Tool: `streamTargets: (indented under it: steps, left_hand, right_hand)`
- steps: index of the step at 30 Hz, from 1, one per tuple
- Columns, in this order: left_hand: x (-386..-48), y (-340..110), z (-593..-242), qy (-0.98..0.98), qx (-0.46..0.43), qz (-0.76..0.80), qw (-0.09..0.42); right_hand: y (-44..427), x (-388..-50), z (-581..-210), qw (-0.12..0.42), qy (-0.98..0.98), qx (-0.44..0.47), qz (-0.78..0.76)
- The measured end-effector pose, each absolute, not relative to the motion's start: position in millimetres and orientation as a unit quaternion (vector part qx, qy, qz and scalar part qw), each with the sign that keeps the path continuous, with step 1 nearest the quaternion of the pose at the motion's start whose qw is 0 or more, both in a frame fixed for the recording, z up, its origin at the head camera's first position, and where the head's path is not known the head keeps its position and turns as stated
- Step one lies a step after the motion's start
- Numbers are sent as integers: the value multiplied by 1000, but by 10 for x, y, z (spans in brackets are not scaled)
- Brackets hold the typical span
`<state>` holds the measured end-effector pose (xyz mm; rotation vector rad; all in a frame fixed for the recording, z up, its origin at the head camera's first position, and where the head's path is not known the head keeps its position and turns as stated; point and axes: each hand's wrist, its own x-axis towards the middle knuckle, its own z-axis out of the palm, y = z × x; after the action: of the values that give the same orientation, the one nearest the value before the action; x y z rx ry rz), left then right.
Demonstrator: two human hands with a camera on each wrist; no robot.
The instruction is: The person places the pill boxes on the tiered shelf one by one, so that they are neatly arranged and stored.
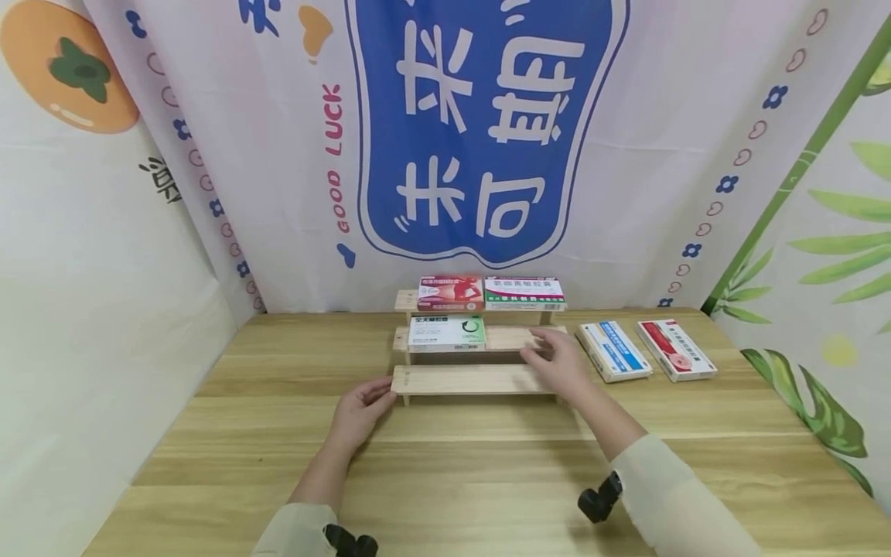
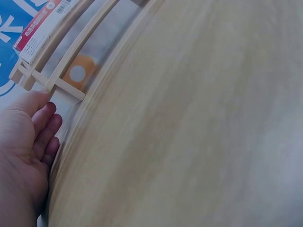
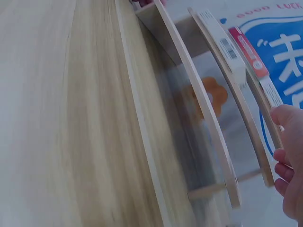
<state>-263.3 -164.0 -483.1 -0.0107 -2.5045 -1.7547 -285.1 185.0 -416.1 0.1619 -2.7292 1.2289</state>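
Note:
A three-tier wooden display rack [image 1: 459,379] stands at the back of the table. At the left end of its lowest board, my left hand [image 1: 360,414] pinches the wood between thumb and forefinger. My right hand [image 1: 560,363] hovers by the right end of the middle board, fingers loosely bent and nothing visible between them. A white-and-green medicine box [image 1: 445,333] lies on the left half of that middle board. On the top board, a red medicine box [image 1: 450,294] sits beside a white, pink and green one [image 1: 524,292].
Right of the rack, a blue-and-white medicine box [image 1: 614,352] and a red-and-white one [image 1: 677,350] lie on the wooden table [image 1: 445,480]. A printed cloth [image 1: 612,178] hangs directly behind the rack. Black wrist cameras [image 1: 600,497] sit on both sleeves.

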Motion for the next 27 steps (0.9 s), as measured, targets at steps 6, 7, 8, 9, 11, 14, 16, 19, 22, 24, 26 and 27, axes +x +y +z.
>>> streamTargets:
  steps: [6,7,8,9,11,14,16,19,22,24,26,27]
  left_hand:
    - [-2635,-1653,-4840,-821,1,-569,43]
    - [-2638,-1655,-4844,-821,0,-569,43]
    - [-2640,-1657,-4849,-821,-1,-569,44]
    - [-2642,-1659,-4853,-820,0,-570,43]
    - [-2646,-1664,-4861,-821,1,-570,44]
    - [-2647,-1667,-4867,-821,1,-569,45]
    - [-2647,-1663,-4864,-821,2,-570,44]
    - [-2648,-1657,-4862,-820,-1,-570,43]
    - [-2652,-1649,-4862,-820,-1,-571,42]
    - [-2656,-1644,-4862,-819,1,-572,41]
    - [-2658,-1640,-4859,-819,2,-573,39]
    - [-2660,-1639,-4860,-820,2,-571,39]
  right_hand:
    - [2208,-2736,-4176,83,-915,30,395]
    - [2265,-2723,-4182,84,-914,24,395]
    - [2324,-2712,-4190,85,-915,19,394]
    - [2380,-2703,-4196,85,-915,13,393]
    - [2496,-2684,-4214,84,-920,-7,382]
    - [2664,-2653,-4230,68,-925,-45,372]
    - [2783,-2632,-4250,61,-928,-67,361]
    - [2980,-2603,-4303,73,-930,-80,351]
    - [3185,-2578,-4357,94,-930,-86,344]
    - [3319,-2560,-4392,99,-931,-97,337]
    - [3447,-2543,-4419,95,-932,-114,330]
    - [3508,-2535,-4433,90,-933,-124,326]
